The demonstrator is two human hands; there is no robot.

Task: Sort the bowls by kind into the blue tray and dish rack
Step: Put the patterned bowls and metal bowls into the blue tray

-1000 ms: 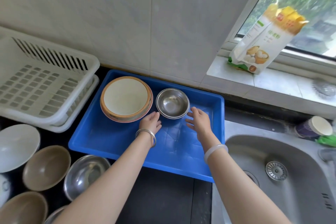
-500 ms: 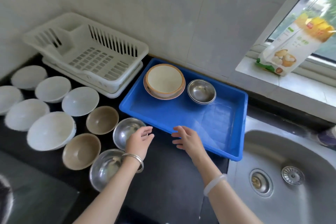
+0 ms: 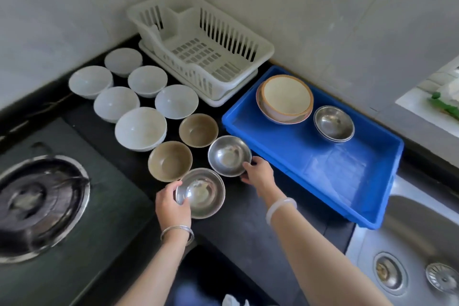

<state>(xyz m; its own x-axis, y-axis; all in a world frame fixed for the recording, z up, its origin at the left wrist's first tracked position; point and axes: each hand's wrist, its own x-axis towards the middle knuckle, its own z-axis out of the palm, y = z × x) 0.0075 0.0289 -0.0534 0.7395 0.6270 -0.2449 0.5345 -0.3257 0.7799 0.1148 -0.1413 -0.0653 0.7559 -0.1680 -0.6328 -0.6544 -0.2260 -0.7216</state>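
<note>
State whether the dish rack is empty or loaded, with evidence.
Empty: the dish rack shows a bare slotted floor; the white bowls sit on the counter beside it.

- No text, label, brand or number can be read anywhere in this view.
- The packet (image 3: 445,103) on the window sill (image 3: 412,103) shows only a white and green corner at the frame's edge. It is blurred, and any print on it is illegible.
</note>
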